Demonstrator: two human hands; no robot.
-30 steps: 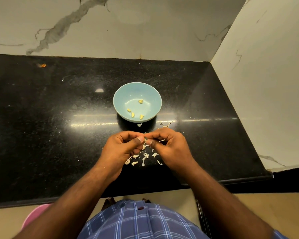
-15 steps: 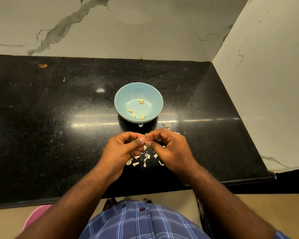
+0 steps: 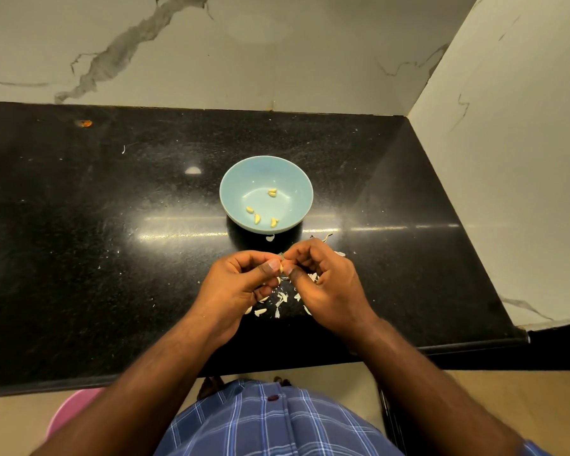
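Leaned over the bench edge in a checked shirt, a pink tub down on the floor to the left. Held both hands together just above the bench — left hand and right hand each curled, pinching one small garlic clove between thumb and forefinger tips. Gripped it from both sides, hiding most of it; could not tell its long axis for sure, though seemingly set across, from one thumb to the other. Worked over papery skins scattered on the bench, directly under and just beside the hands. Faced the blue bowl straight ahead of the pinched clove, near but apart from the fingers, with four peeled cloves lying loose in its bottom. Judged the drop to call for a short forward reach — either hand about equally near, the right set a shade farther forward. Beyond, only the marble wall, meeting a second wall at the right corner.
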